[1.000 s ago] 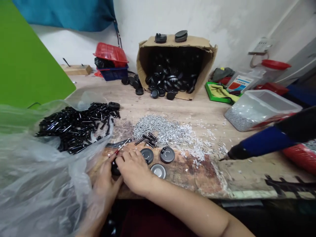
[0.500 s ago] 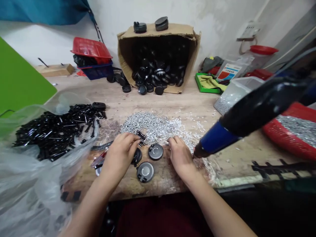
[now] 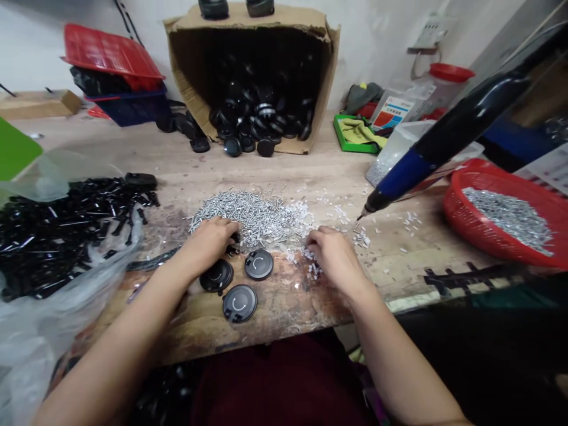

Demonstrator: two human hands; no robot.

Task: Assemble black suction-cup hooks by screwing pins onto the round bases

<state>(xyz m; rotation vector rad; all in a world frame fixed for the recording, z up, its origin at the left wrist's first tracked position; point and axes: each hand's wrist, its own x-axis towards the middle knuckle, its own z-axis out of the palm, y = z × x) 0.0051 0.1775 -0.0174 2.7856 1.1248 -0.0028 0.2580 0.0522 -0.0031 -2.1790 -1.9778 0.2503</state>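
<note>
Soft, even light across your desk (image 3: pixel 284 168); the cardboard box (image 3: pixel 248 21) gapes black, and below the front edge, gloom. Glints on black pins (image 3: pixel 66 219) at the left end. Detail under your left hand (image 3: pixel 208 241) looks perhaps lost to shade; the view's edges stretch, softening.

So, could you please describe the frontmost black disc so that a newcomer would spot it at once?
From the cardboard box at the back, come forward past the silvery pile to three black discs. The frontmost disc lies nearest the bench edge; its neighbours sit nearer the pile.
</note>
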